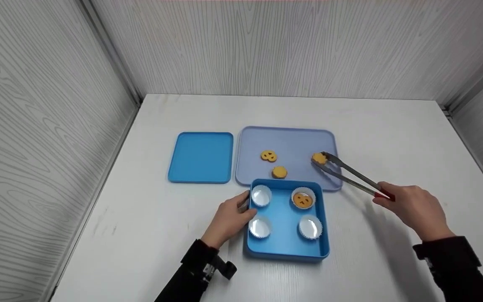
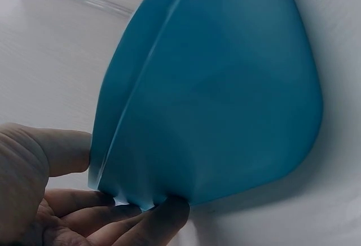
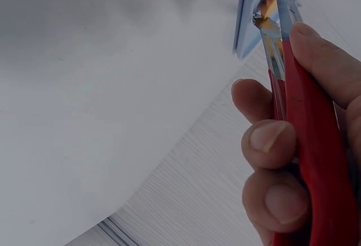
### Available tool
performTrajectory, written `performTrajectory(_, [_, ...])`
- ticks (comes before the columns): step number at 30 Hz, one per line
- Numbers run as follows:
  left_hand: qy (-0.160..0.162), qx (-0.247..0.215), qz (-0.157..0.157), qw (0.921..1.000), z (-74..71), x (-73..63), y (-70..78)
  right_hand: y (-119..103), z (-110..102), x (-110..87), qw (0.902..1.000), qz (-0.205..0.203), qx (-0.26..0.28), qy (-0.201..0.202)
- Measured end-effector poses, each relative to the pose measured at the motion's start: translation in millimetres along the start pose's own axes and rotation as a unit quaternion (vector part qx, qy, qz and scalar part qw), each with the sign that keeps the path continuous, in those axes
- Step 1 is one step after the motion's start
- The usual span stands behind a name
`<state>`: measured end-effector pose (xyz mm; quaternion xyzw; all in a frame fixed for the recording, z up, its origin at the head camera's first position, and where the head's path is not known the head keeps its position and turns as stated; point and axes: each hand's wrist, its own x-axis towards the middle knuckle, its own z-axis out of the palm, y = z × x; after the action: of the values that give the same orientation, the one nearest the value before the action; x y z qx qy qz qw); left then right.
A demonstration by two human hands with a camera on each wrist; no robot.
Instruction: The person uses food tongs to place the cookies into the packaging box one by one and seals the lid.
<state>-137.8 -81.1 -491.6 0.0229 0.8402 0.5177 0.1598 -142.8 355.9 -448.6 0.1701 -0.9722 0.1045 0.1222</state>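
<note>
My right hand (image 1: 417, 207) grips tongs (image 1: 357, 173) with red handles (image 3: 318, 150), fingers curled round them. Between the tong tips sits a yellow scalloped cookie (image 1: 319, 158), over the right side of a lavender tray (image 1: 283, 138). At the left wall of a square blue box (image 1: 285, 237), my left hand (image 1: 229, 220) holds it by the edge, thumb at the rim and fingers outside. Inside the box stand white paper cups; a pretzel-shaped cookie (image 1: 302, 200) lies in the upper right cup (image 1: 313, 193). The lower right cup (image 1: 310, 227) has no cookie.
On the lavender tray lie a pretzel-shaped cookie (image 1: 268, 156) and a round yellow cookie (image 1: 279, 172), the latter close to the box's far wall. A flat blue tray (image 1: 201, 157) sits left of it. Grained panels (image 1: 241, 50) enclose the white table (image 1: 141, 218).
</note>
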Motion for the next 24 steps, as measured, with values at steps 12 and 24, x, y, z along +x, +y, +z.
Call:
performTrajectory(12, [-0.009, -0.021, 0.018, 0.9996, -0.1, -1.7, -2.9, -3.4, -1.2, -1.5, 0.9996, 0.027, -0.003, -0.011])
performTrajectory(24, [-0.009, -0.018, 0.008, 0.9998, -0.3, -2.3, -0.1, -4.4, 1.1, -6.2, 0.9975, -0.009, -0.025, 0.066])
